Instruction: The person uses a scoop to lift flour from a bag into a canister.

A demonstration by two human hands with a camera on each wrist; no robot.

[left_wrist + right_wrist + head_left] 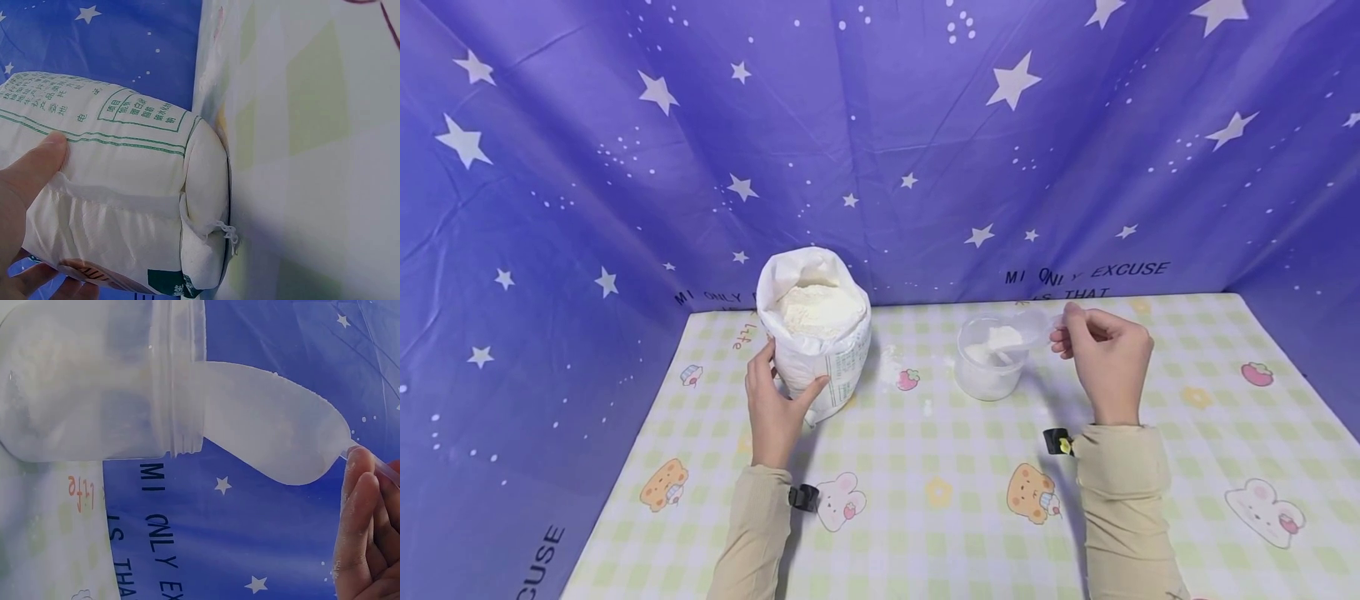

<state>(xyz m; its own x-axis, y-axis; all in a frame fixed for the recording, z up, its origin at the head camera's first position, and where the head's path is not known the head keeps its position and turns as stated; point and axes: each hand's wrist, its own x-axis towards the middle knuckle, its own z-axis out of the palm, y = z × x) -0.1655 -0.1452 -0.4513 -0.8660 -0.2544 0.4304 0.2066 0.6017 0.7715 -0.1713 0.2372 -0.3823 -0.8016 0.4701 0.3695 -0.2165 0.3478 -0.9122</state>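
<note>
A white cloth-like bag (pixel 808 362) with green print stands upright at the left of the table, its mouth wide and pale powder (pixel 820 310) inside. My left hand (pixel 781 417) holds it by the side; in the left wrist view the thumb lies across the bag's face and the fingers go round its far side. To the right, a clear plastic tub (pixel 985 383) contains some white powder. My right hand (pixel 1108 358) pinches the handle of a translucent plastic scoop (pixel 281 425), tilted at the tub's rim with its front end over the mouth.
A checked tablecloth (pixel 936 550) with cartoon prints covers the table. White powder is spilled on it between bag and tub. A purple star-patterned curtain (pixel 887 125) hangs close behind the table's back edge.
</note>
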